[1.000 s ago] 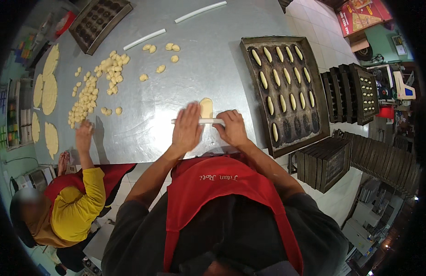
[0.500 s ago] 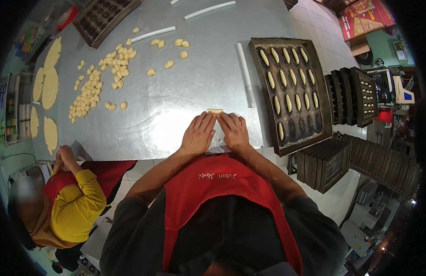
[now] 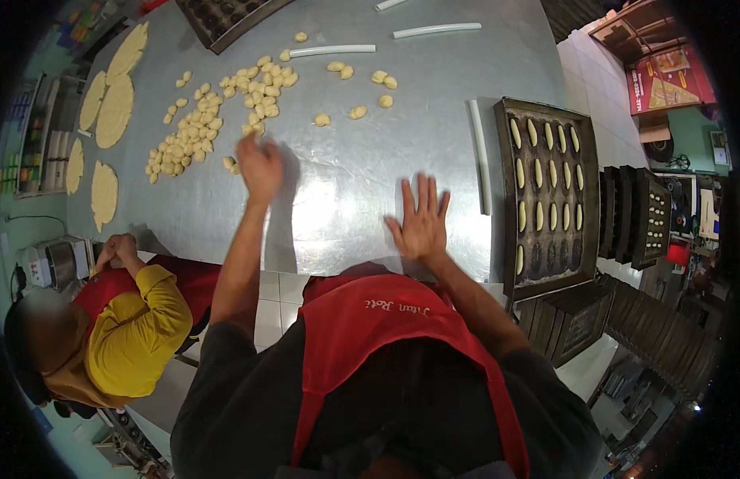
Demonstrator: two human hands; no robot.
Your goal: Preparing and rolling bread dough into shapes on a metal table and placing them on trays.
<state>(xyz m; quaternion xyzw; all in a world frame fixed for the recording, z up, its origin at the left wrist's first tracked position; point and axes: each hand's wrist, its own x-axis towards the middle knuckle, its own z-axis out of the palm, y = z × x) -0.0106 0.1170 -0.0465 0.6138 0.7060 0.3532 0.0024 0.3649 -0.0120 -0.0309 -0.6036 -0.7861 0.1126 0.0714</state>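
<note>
My left hand (image 3: 260,169) is at the lower edge of a pile of small pale dough balls (image 3: 196,136). Its fingertips are blurred beside the nearest balls, and whether they grip one is hidden. Flat on the metal table, my right hand (image 3: 422,225) has its fingers spread and shows nothing held. Right of it, a dark baking tray (image 3: 509,286) carries rows of slim dough rolls (image 3: 553,174); several hollows (image 3: 555,259) in its nearest row hold none. A few loose dough balls (image 3: 358,112) lie between the pile and the tray.
White rods (image 3: 480,156) lie on the metal table (image 3: 346,176), one along the tray. Flat dough sheets (image 3: 114,112) are at the far left. Another tray (image 3: 226,20) sits at the back. A co-worker in a yellow sleeve (image 3: 138,343) is at left, hands clasped (image 3: 118,249). Stacked trays (image 3: 617,215) stand right.
My hands have parted from the small dough roll they were both on, which no longer shows. The left has reached left and away to the dough balls; the right has flattened out. The view has shifted.
</note>
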